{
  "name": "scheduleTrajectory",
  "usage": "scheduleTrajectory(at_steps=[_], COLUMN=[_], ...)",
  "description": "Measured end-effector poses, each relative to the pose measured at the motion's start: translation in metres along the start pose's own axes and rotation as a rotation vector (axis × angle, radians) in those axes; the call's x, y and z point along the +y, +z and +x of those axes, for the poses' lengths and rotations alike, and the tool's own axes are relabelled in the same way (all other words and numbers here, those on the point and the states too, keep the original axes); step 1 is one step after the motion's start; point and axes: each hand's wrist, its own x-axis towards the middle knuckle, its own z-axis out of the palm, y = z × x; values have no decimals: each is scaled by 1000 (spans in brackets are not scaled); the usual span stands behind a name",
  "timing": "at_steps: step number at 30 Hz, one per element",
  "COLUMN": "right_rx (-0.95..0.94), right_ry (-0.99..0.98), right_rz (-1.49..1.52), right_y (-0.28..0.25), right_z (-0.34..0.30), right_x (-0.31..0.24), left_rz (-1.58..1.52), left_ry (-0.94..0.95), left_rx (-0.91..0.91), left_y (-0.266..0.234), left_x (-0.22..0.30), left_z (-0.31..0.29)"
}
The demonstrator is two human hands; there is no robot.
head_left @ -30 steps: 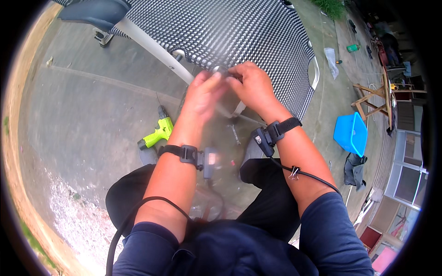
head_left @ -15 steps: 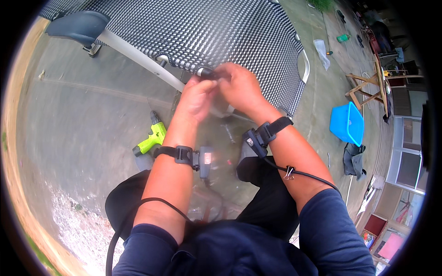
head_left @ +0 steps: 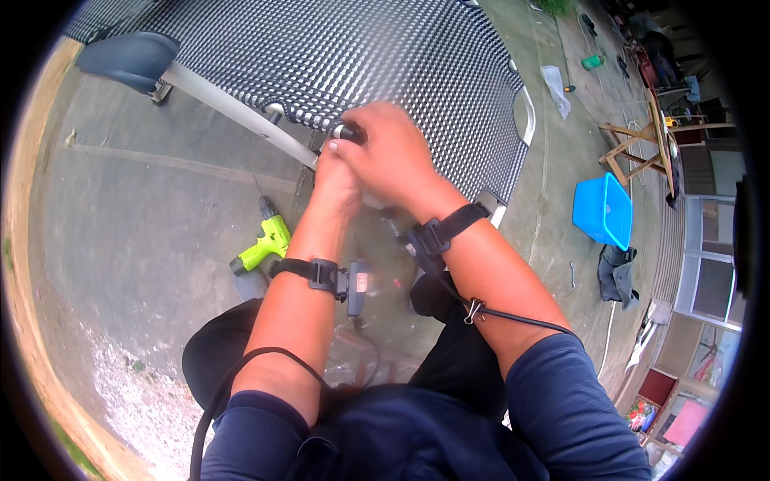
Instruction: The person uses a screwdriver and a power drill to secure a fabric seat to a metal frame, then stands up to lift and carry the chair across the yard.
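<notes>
A black-and-white woven mesh seat (head_left: 321, 56) on a pale metal frame (head_left: 241, 112) fills the top of the view. My right hand (head_left: 393, 152) is closed around a black end cap (head_left: 350, 133) at the corner of the mesh, with its thumb pointing left. My left hand (head_left: 337, 178) is tucked below and against the right one; its fingers look curled, and the right hand hides what they grip. A dark grey armrest (head_left: 132, 58) juts out at the upper left.
A lime-green cordless drill (head_left: 269, 240) lies on the concrete floor, left of my left forearm. To the right stand a blue plastic bin (head_left: 601, 210) and a wooden trestle (head_left: 642, 144). A dark cloth bag (head_left: 618, 276) lies below the bin. Cables run along both arms.
My right hand has moved left and down over the end cap, wrapping it and covering the left fingers. The left hand has shifted slightly down. The view has moved a little.
</notes>
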Motion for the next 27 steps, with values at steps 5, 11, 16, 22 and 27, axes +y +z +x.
scheduleTrajectory(at_steps=[5, 11, 16, 22, 27], right_rx=[-69, -130, -160, -175, -230], right_ry=[46, 68, 63, 27, 38], right_rz=[-73, -58, -25, 31, 189], right_y=[5, -2, -1, -2, -6], right_z=[10, 11, 17, 17, 18], right_x=[3, 5, 8, 14, 22], left_rz=[20, 18, 12, -131, -218], left_ry=[11, 10, 41, 59, 42], left_rx=[30, 50, 96, -4, -102], left_y=[1, 11, 5, 3, -4], left_x=[4, 16, 9, 6, 9], left_z=[-5, -19, -13, -13, -17])
